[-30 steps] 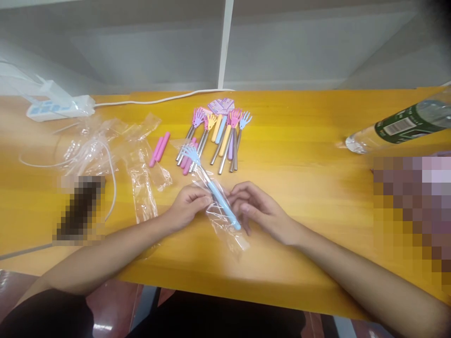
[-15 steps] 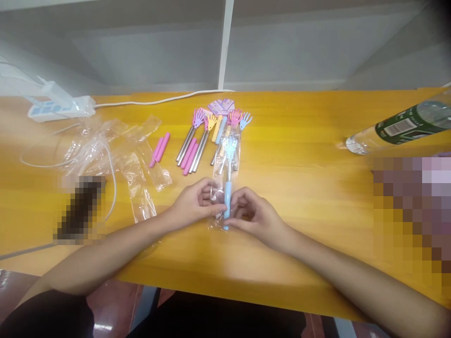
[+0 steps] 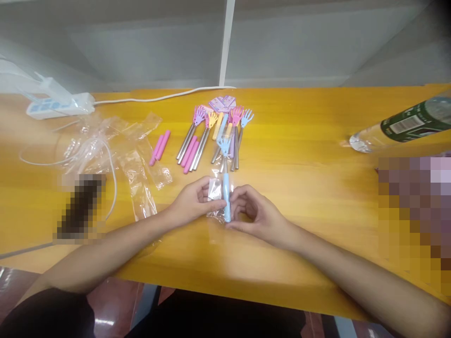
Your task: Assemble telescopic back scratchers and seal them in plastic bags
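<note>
Upright in the picture, a light blue back scratcher [image 3: 226,199] with a claw head and a short metal rod lies between my hands. Clear plastic wrapping [image 3: 214,190] gathers along the left side of its handle; how far up it reaches, I cannot make out. My left hand [image 3: 193,202] is closed on the wrapping, thumb against the handle. On the other side my right hand [image 3: 259,213] pinches the handle near its lower end with thumb and fingers. Just beyond lie several back scratchers, among them a purple one [image 3: 199,115], a yellow one [image 3: 211,120] and a pink one [image 3: 236,115].
Loose pink handles [image 3: 162,145] lie left of the pile, and purple cards [image 3: 222,103] behind it. Crumpled clear bags [image 3: 137,188] and a white cable spread at left, near a power strip [image 3: 59,105]. A plastic bottle [image 3: 405,124] lies at right.
The blue back scratcher's head has tipped slightly left and its handle end has moved up a little. The wrapping looks more bunched beside the handle. Both hands keep their hold.
</note>
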`<state>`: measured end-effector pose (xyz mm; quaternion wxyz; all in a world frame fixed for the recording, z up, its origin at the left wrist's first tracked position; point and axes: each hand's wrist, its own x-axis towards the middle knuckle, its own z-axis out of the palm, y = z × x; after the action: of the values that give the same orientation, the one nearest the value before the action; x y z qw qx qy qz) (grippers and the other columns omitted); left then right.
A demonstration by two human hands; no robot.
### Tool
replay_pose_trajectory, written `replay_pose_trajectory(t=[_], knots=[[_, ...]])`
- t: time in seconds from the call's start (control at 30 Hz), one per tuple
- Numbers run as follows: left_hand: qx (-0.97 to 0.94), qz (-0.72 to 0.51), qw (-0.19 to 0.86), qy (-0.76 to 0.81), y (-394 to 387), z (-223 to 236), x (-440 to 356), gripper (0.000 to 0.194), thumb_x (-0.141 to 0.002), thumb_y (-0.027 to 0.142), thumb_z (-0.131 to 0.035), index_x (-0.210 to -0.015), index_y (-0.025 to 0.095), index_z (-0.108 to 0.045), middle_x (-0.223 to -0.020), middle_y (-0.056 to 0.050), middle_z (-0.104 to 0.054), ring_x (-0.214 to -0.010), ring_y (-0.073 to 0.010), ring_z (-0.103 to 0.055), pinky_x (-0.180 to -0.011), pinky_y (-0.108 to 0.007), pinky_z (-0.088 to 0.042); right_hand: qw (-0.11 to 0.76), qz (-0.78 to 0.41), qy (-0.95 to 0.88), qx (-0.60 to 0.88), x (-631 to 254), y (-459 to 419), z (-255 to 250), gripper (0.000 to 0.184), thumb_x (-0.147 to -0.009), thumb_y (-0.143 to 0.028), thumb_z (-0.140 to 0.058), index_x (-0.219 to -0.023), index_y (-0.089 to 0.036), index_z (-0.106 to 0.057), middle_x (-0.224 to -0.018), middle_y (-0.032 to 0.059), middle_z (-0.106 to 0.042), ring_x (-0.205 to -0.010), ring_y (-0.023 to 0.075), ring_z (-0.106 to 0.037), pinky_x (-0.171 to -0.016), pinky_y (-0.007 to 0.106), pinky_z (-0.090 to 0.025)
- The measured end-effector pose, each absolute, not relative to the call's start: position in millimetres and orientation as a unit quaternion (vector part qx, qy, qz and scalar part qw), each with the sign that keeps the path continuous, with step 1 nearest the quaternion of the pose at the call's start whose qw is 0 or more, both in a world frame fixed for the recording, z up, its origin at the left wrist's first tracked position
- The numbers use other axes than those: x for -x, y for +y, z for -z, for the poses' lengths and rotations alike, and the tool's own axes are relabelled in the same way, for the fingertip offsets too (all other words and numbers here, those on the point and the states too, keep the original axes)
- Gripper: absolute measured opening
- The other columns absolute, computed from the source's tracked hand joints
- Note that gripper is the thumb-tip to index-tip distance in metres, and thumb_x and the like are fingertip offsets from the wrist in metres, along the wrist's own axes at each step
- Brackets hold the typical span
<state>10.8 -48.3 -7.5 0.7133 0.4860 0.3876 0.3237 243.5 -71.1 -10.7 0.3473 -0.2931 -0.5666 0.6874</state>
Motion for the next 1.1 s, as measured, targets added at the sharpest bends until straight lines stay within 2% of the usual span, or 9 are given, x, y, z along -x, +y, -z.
replay_pose_trajectory(t=[0.07, 0.23, 0.4, 0.53, 0.6, 0.7, 0.73, 0.93, 1.1], knots=[[-0.489, -0.326, 0.708, 0.391, -48.4, 7.1, -10.3, 0.051, -0.084, 0.032, -0.09, -0.125, 0.019, -0.063, -0.108, -0.005, -0.07, -0.101, -0.019, -0.069, -0.09, -0.031, -0.055, 0.344, -0.685, -0.579, 0.279, -246.0, -70.9, 8.8, 0.042, -0.092, -0.023, -0.086, -0.117, -0.024, -0.053, -0.097, 0.0008, -0.068, -0.085, 0.0149, -0.069, -0.082, 0.032, -0.06], [-0.487, -0.354, 0.695, 0.393, -47.2, 10.1, -9.1, 0.058, -0.084, 0.035, -0.091, -0.13, 0.021, -0.058, -0.104, -0.003, -0.064, -0.091, -0.0145, -0.065, -0.081, -0.026, -0.053, 0.348, -0.629, -0.652, 0.239, -251.5, -66.7, 7.3, 0.026, -0.103, -0.011, -0.057, -0.125, -0.026, -0.056, -0.114, 0.0075, -0.062, -0.098, 0.0187, -0.066, -0.083, 0.035, -0.059], [-0.481, -0.372, 0.687, 0.398, -48.4, 9.8, -11.4, 0.078, -0.083, 0.035, -0.091, -0.144, 0.026, -0.042, -0.105, -0.001, -0.062, -0.081, -0.0114, -0.062, -0.072, -0.023, -0.052, 0.354, -0.468, -0.766, 0.263, -252.8, -62.7, 13.4, 0.029, -0.098, -0.012, -0.07, -0.122, -0.026, -0.061, -0.106, 0.0051, -0.055, -0.081, 0.0159, -0.059, -0.069, 0.031, -0.054], [-0.475, -0.387, 0.691, 0.384, -49.3, 8.4, -12.4, 0.089, -0.086, 0.032, -0.089, -0.149, 0.036, -0.026, -0.11, 0.0, -0.061, -0.079, -0.0102, -0.061, -0.072, -0.023, -0.052, 0.343, -0.428, -0.796, 0.256, -255.5, -62.2, 13.2, 0.03, -0.099, -0.022, -0.077, -0.125, -0.026, -0.063, -0.1, 0.003, -0.051, -0.074, 0.0139, -0.053, -0.061, 0.028, -0.05], [-0.503, -0.388, 0.678, 0.37, -48.5, 7.0, -10.7, 0.074, -0.091, 0.032, -0.084, -0.145, 0.036, -0.034, -0.113, 0.0, -0.061, -0.084, -0.0114, -0.062, -0.076, -0.024, -0.053, 0.353, -0.431, -0.793, 0.248, -256.1, -61.5, 10.7, 0.023, -0.101, -0.02, -0.074, -0.122, -0.025, -0.065, -0.104, 0.0045, -0.053, -0.082, 0.0156, -0.058, -0.067, 0.03, -0.054], [-0.576, -0.345, 0.646, 0.363, -47.0, 4.5, -5.4, 0.025, -0.102, 0.033, -0.067, -0.125, 0.025, -0.061, -0.116, -0.006, -0.062, -0.1, -0.0171, -0.062, -0.087, -0.029, -0.053, 0.374, -0.435, -0.779, 0.255, -255.4, -59.7, 7.0, 0.011, -0.103, -0.016, -0.07, -0.111, -0.023, -0.067, -0.105, 0.0054, -0.055, -0.092, 0.0178, -0.061, -0.078, 0.033, -0.057], [-0.592, -0.328, 0.641, 0.362, -46.9, 3.7, -3.5, 0.019, -0.104, 0.034, -0.062, -0.118, 0.022, -0.067, -0.116, -0.007, -0.062, -0.104, -0.0191, -0.061, -0.089, -0.03, -0.052, 0.381, -0.439, -0.771, 0.261, -254.9, -58.9, 6.4, 0.009, -0.103, -0.016, -0.07, -0.108, -0.023, -0.068, -0.105, 0.0053, -0.056, -0.093, 0.018, -0.061, -0.08, 0.033, -0.057], [-0.653, -0.307, 0.611, 0.326, -50.2, -2.7, -1.6, 0.031, -0.105, 0.048, -0.056, -0.104, 0.02, -0.07, -0.111, -0.007, -0.057, -0.1, -0.021, -0.061, -0.091, -0.035, -0.053, 0.406, -0.463, -0.735, 0.285, -252.5, -56.8, 7.1, 0.007, -0.103, -0.017, -0.07, -0.104, -0.023, -0.068, -0.105, 0.0049, -0.056, -0.09, 0.0165, -0.061, -0.074, 0.03, -0.057], [-0.674, -0.297, 0.567, 0.37, -53.2, -5.9, -8.1, 0.019, -0.099, 0.036, -0.071, -0.092, 0.019, -0.066, -0.101, -0.003, -0.055, -0.089, -0.0154, -0.06, -0.081, -0.029, -0.052, 0.417, -0.474, -0.714, 0.302, -250.2, -58.1, 9.3, 0.009, -0.099, -0.019, -0.076, -0.102, -0.023, -0.068, -0.106, 0.0046, -0.055, -0.088, 0.0158, -0.063, -0.074, 0.03, -0.06]])
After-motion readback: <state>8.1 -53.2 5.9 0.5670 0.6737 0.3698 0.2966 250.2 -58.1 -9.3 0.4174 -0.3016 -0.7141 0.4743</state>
